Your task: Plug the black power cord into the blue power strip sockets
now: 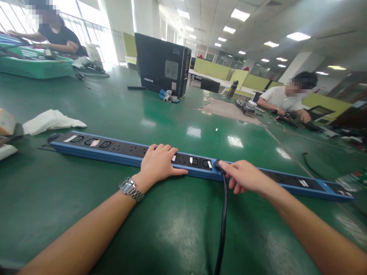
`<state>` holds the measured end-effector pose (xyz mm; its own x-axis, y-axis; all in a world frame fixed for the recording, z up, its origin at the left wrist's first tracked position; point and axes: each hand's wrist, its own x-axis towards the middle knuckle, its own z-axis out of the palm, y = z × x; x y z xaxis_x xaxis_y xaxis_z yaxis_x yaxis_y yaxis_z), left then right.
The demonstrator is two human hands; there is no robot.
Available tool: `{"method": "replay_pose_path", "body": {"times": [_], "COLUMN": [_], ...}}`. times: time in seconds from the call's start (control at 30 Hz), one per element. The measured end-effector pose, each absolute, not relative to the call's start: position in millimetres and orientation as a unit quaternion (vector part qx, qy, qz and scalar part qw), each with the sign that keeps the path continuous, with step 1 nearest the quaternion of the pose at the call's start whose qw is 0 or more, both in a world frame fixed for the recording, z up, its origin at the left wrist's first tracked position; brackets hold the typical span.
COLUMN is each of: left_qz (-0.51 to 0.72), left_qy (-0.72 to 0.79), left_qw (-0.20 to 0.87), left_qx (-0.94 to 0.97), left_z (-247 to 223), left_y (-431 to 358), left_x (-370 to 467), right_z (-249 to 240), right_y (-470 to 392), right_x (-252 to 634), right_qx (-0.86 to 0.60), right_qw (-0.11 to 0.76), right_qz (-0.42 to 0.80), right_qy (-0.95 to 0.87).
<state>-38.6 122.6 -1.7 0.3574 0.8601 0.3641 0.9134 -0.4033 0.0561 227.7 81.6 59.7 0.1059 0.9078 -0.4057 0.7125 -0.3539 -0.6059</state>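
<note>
While the left hand [157, 163], fingers curled, clasps one power strip [187, 161], the right hand [244, 175] pinches one black plug [218, 165].

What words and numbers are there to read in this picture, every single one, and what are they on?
No words or numbers can be read.
White stickers on the power strip: too small.
Labels on the computer: too blurred.
Watch face: too small and blurred.

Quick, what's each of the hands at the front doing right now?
Left hand: curled over the blue power strip, holding it.
Right hand: closed, holding the black plug.
</note>
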Motion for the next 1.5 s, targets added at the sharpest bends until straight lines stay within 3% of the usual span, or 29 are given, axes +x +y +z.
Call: {"method": "replay_pose_path", "body": {"times": [0.07,0.17,0.23,0.3,0.4,0.63,0.9,1.1,1.5], "left_qz": [-0.168,-0.169,-0.173,-0.177,-0.175,-0.168,-0.168,-0.169,-0.156], "left_qy": [-0.543,-0.539,-0.536,-0.537,-0.537,-0.536,-0.538,-0.537,-0.546], "left_qw": [0.077,0.076,0.074,0.072,0.071,0.084,0.074,0.077,0.069], "left_qx": [-0.819,-0.822,-0.823,-0.821,-0.822,-0.823,-0.823,-0.823,-0.82], "left_z": [-1.4,-1.9,-2.3,-2.4,-2.1,-2.0,-0.8,-2.4,-1.7], "left_y": [122.8,123.3,123.3,123.2,122.7,122.5,122.8,123.3,122.2], "left_x": [-38.7,-39.2,-39.3,-39.1,-38.8,-38.8,-39.1,-39.4,-38.6], "right_z": [51.8,58.5,74.9,89.7,88.9,33.9,43.4,35.7,46.5], "right_y": [76.9,65.2,53.3,40.5,28.2,41.7,50.1,50.3,56.1], "right_x": [217.0,215.4,229.1,252.0,291.6,349.3,321.9,305.8,305.8], "right_qx": [-0.704,-0.616,-0.549,-0.541,-0.595,-0.689,-0.685,-0.73,-0.74], "right_qw": [0.181,0.377,0.469,0.501,0.487,0.442,0.413,0.408,0.351], "right_qz": [0.458,0.559,0.583,0.571,0.563,0.527,0.53,0.466,0.533], "right_qy": [-0.512,-0.408,-0.374,-0.361,-0.302,-0.227,-0.282,-0.289,-0.213]}}
